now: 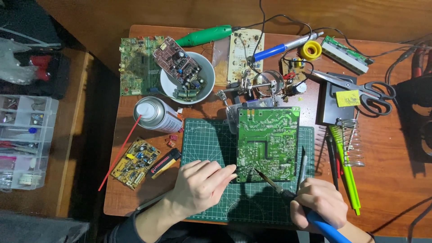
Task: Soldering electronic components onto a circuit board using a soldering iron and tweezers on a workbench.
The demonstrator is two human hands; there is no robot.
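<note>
The large green circuit board (268,143) lies solder side up on the green cutting mat (211,135), just right of centre on the wooden table (387,180). The right hand (318,203), at about five o'clock from the board, is closed around the blue handle of a soldering iron (288,194) whose tip touches the board's lower edge. The left hand (199,185), at about eight o'clock, rests on the mat with its fingers curled, fingertips pressing the board's lower left corner; whether it pinches solder wire I cannot tell. To do this joint well, I judge the left hand should keep the board pinned flat, and the iron should meet pad and lead together at a shallow angle, briefly, wrist braced on the mat.
</note>
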